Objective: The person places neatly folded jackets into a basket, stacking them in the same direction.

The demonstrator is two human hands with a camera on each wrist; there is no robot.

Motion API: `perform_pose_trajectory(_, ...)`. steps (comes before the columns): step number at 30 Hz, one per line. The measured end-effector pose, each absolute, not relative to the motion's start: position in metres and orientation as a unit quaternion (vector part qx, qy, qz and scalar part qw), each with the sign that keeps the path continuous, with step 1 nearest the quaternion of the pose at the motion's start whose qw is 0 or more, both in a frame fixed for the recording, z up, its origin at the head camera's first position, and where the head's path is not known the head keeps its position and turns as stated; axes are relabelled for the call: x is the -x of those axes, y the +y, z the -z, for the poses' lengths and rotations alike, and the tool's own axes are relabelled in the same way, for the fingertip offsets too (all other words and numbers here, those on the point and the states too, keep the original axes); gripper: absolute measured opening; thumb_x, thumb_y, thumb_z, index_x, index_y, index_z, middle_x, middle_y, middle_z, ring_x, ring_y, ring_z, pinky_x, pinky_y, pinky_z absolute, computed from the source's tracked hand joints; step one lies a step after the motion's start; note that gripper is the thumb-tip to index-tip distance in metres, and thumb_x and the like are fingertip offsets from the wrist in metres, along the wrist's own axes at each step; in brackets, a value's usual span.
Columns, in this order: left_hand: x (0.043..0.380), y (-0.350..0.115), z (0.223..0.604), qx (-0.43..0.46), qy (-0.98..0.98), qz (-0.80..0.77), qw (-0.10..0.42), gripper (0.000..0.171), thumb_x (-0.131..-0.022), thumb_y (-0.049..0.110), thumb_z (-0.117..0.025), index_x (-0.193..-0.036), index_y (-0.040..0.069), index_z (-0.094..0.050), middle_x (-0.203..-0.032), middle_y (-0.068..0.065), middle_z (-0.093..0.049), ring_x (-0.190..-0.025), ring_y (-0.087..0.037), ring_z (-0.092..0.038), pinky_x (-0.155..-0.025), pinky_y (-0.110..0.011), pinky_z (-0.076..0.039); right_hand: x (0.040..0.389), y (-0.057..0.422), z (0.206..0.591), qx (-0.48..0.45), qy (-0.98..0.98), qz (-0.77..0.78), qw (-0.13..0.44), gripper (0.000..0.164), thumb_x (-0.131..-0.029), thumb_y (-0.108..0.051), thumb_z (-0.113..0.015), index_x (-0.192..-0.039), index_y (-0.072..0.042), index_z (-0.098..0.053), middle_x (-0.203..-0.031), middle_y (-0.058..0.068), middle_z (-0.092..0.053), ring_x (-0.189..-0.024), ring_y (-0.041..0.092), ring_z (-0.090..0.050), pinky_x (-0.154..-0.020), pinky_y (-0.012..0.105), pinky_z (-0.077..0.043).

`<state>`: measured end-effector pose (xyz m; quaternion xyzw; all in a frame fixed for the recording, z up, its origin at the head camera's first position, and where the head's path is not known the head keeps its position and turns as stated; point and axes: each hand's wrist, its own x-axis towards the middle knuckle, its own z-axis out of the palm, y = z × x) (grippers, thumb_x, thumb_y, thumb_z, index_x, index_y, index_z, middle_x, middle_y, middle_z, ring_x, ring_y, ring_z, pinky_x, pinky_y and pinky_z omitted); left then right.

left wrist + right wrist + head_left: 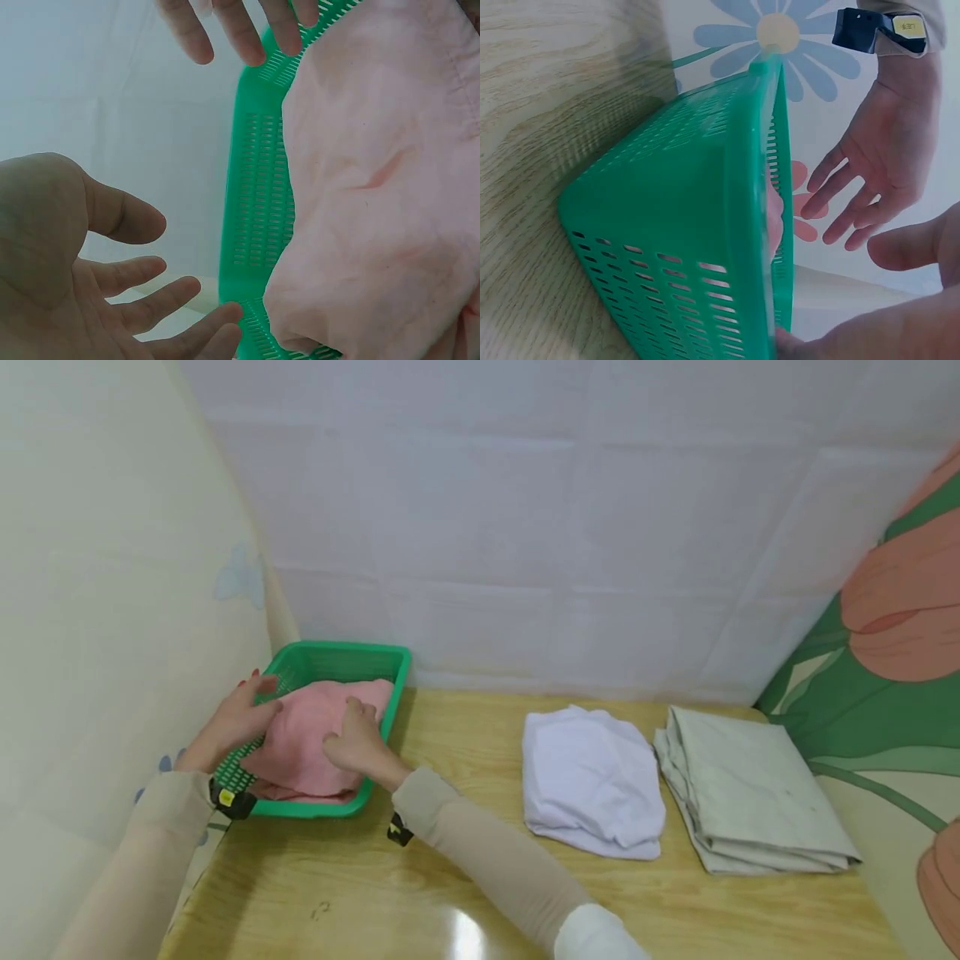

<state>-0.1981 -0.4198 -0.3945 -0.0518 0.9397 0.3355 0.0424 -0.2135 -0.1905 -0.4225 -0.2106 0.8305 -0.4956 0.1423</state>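
Observation:
A pink cloth (pixel 307 735) lies bunched inside a green plastic basket (pixel 408 672) at the left of the table. My left hand (pixel 240 714) is at the basket's left side, its fingers loosely spread; the left wrist view shows nothing in its grasp. Over the cloth, near the basket's right side, is my right hand (pixel 360 743), and the left wrist view shows its fingers (pixel 244 34) fairly straight. Whether the right hand touches the cloth cannot be told. From the right wrist view, the basket's wall (pixel 652 195) hides most of the cloth.
On the wooden table (pixel 360 885), a folded white cloth (pixel 592 781) lies right of the basket. A folded grey-green cloth (pixel 765 793) lies farther right. White sheeting (pixel 487 527) hangs behind the table, and a patterned curtain (pixel 900 710) stands at the right. The basket is close to the left wall covering (pixel 112 568).

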Motion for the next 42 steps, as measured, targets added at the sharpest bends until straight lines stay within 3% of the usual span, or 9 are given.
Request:
perform_pose_trajectory(8, 0.198, -0.416, 0.394, 0.037, 0.934, -0.353, 0.033, 0.067, -0.114, 0.029, -0.037, -0.166, -0.008, -0.016, -0.165, -0.039, -0.027, -0.151, -0.061, -0.025, -0.115, -0.077, -0.031, 0.214, -0.177, 0.418, 0.187, 0.803, 0.541, 0.166, 0.069, -0.104, -0.017, -0.064, -0.165, -0.008, -0.033, -0.163, 0.015, -0.041, -0.130, 0.019, -0.053, -0.109, 0.035, -0.049)
perform_pose_trajectory(18, 0.196, -0.411, 0.392, 0.027, 0.933, -0.358, 0.027, 0.068, -0.116, 0.032, -0.036, -0.168, -0.006, -0.013, -0.167, -0.039, -0.026, -0.141, -0.060, -0.043, -0.110, -0.074, -0.039, 0.219, -0.156, 0.415, 0.216, 0.782, 0.560, 0.169, 0.067, -0.107, -0.020, -0.059, -0.165, -0.006, -0.031, -0.165, 0.017, -0.040, -0.147, 0.031, -0.049, -0.116, 0.041, -0.048)
perform_pose_trajectory(22, 0.196, -0.404, 0.390, 0.020, 0.933, -0.357, 0.025, 0.070, -0.115, 0.034, -0.038, -0.168, -0.004, -0.014, -0.167, -0.038, -0.027, -0.142, -0.062, -0.041, -0.109, -0.074, -0.041, 0.219, -0.144, 0.415, 0.225, 0.778, 0.560, 0.172, 0.068, -0.108, -0.021, -0.060, -0.167, -0.007, -0.029, -0.165, 0.018, -0.039, -0.147, 0.035, -0.050, -0.114, 0.041, -0.050)
perform_pose_trajectory(31, 0.192, -0.383, 0.391, -0.018, 0.934, -0.356, -0.009, 0.067, -0.115, 0.035, -0.045, -0.167, -0.002, -0.024, -0.165, -0.035, -0.033, -0.139, -0.063, -0.046, -0.105, -0.074, -0.046, 0.218, -0.123, 0.410, 0.245, 0.759, 0.580, 0.167, 0.071, -0.106, -0.020, -0.066, -0.167, -0.009, -0.031, -0.155, 0.016, -0.049, -0.135, 0.030, -0.061, -0.093, 0.024, -0.057)
perform_pose_trajectory(42, 0.187, -0.354, 0.390, -0.050, 0.926, -0.374, -0.036, 0.058, -0.114, 0.025, -0.049, -0.164, 0.000, -0.033, -0.160, -0.033, -0.042, -0.134, -0.060, -0.053, -0.101, -0.071, -0.052, 0.218, -0.088, 0.408, 0.256, 0.751, 0.591, 0.144, 0.052, -0.107, -0.020, -0.065, -0.155, -0.008, -0.048, -0.151, 0.018, -0.055, -0.138, 0.039, -0.059, -0.106, 0.038, -0.056)
